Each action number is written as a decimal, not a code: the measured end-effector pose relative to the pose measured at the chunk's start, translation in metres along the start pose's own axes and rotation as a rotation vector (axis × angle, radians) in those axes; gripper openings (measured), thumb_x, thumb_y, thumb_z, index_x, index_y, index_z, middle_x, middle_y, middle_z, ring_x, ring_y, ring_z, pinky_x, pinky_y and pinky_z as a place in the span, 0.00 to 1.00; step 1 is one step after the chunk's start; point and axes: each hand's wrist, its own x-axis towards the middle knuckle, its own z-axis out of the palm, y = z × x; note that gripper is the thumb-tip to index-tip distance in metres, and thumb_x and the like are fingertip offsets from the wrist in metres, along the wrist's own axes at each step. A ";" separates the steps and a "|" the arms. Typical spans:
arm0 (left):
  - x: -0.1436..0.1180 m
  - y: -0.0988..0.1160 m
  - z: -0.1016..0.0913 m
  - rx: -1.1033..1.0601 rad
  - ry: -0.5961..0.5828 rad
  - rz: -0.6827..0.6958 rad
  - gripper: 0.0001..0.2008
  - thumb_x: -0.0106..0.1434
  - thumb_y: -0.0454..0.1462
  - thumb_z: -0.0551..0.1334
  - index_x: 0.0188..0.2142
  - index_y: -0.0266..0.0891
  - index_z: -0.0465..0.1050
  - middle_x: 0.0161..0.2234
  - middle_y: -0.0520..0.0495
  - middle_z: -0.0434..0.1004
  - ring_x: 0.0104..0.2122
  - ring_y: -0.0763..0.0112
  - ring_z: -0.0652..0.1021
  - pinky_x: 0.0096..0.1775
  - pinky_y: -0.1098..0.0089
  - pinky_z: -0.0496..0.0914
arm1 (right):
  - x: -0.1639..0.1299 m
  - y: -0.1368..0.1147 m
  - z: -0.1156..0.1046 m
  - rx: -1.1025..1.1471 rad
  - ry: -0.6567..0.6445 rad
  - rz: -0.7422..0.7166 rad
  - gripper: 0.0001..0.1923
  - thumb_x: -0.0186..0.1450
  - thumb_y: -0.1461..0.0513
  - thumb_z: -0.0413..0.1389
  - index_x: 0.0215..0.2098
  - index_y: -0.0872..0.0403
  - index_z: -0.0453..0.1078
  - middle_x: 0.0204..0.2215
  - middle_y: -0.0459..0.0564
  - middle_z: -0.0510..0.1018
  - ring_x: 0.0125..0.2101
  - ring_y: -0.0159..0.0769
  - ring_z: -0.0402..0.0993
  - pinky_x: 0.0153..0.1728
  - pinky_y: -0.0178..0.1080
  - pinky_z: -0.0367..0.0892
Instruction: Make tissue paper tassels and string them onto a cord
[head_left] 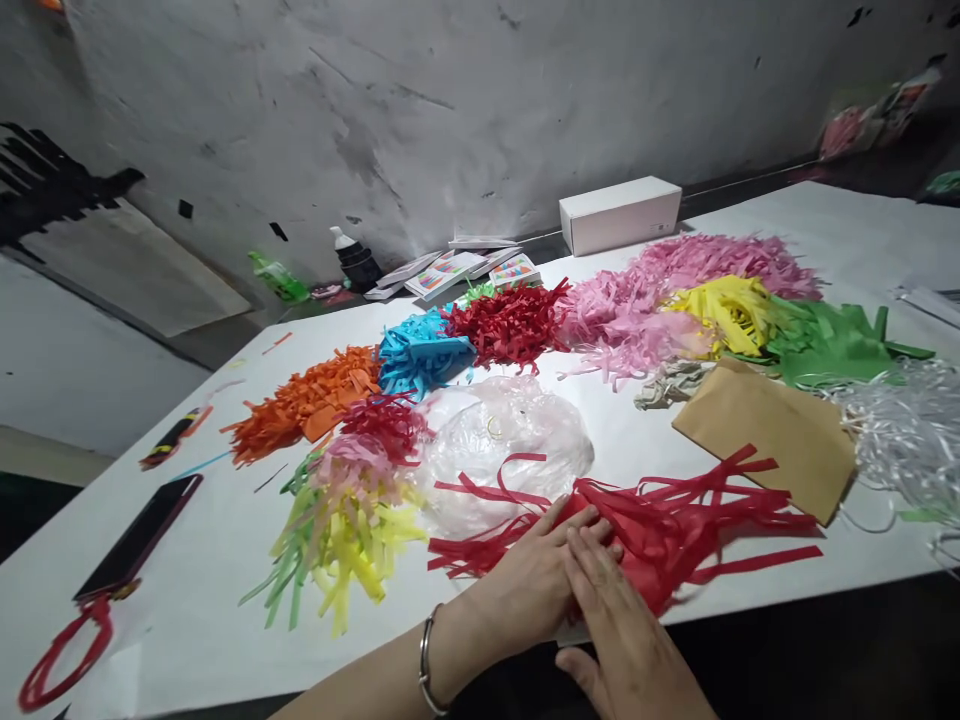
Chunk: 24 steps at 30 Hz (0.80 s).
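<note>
Scuffed grey plaster forms the backdrop to a white table [225, 560] on which heaps of fringed tissue paper are spread. At the near edge, both hands are laid flat on a sheet of red fringed paper [675, 530]: the left hand [536, 575], a bangle [427, 665] at its wrist, is pressed palm-down with fingers together, and the right hand [626, 640] is laid beside and partly over it, fingers extended; nothing is pinched.

The red sheet is seen lying just in front of a crumpled clear plastic bag [502, 440], with its uncut band under the hands and long narrow strips fanned out to the right and left. It is judged to be very light, limp and easily torn, with strips likely to tangle or lift in a draught; it would best be taken by the solid uncut band, not by the loose strips.

Farther back, orange [307, 400], blue [420, 350], red [510, 325], pink [645, 300], yellow [731, 305] and green [832, 345] bundles are ranged in an arc. A mixed yellow-green-pink bundle [337, 520] is placed at left, a brown envelope [765, 435] and a heap of white strips [907, 430] at right. A phone [139, 540] lies near the left edge, a white box [619, 212] by the wall.
</note>
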 end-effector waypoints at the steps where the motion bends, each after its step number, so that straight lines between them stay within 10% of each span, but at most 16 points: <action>1: -0.001 0.000 0.000 -0.022 -0.014 0.000 0.29 0.72 0.44 0.56 0.69 0.39 0.54 0.68 0.41 0.58 0.70 0.58 0.54 0.69 0.50 0.46 | 0.001 0.002 0.006 -0.063 -0.030 -0.011 0.31 0.73 0.48 0.45 0.59 0.64 0.67 0.59 0.62 0.72 0.59 0.48 0.69 0.51 0.45 0.71; 6: -0.002 0.003 -0.011 -0.091 -0.086 -0.031 0.36 0.66 0.36 0.62 0.70 0.49 0.50 0.71 0.45 0.50 0.71 0.49 0.47 0.66 0.37 0.42 | -0.013 0.048 0.010 -0.337 -0.151 0.152 0.30 0.75 0.48 0.38 0.61 0.58 0.67 0.60 0.60 0.72 0.56 0.52 0.72 0.44 0.52 0.73; 11: -0.004 0.003 -0.016 -0.115 -0.117 -0.097 0.41 0.62 0.33 0.63 0.70 0.55 0.49 0.73 0.47 0.40 0.70 0.42 0.43 0.62 0.29 0.41 | -0.032 0.096 -0.021 -0.534 -0.004 0.350 0.26 0.75 0.54 0.41 0.54 0.66 0.70 0.56 0.73 0.72 0.53 0.61 0.73 0.48 0.60 0.70; 17: -0.002 0.004 -0.014 -0.111 -0.121 -0.092 0.37 0.65 0.37 0.62 0.70 0.52 0.50 0.72 0.44 0.46 0.71 0.43 0.43 0.63 0.30 0.40 | -0.005 0.049 -0.023 -0.207 0.007 -0.002 0.28 0.69 0.68 0.51 0.67 0.65 0.57 0.61 0.64 0.69 0.62 0.52 0.63 0.60 0.52 0.60; 24: -0.033 -0.016 -0.006 0.051 -0.024 -0.271 0.29 0.67 0.36 0.61 0.66 0.48 0.59 0.66 0.42 0.62 0.65 0.47 0.63 0.65 0.35 0.45 | -0.014 0.049 0.002 -0.210 -0.232 0.012 0.40 0.65 0.42 0.54 0.65 0.61 0.61 0.66 0.58 0.63 0.64 0.51 0.58 0.59 0.51 0.56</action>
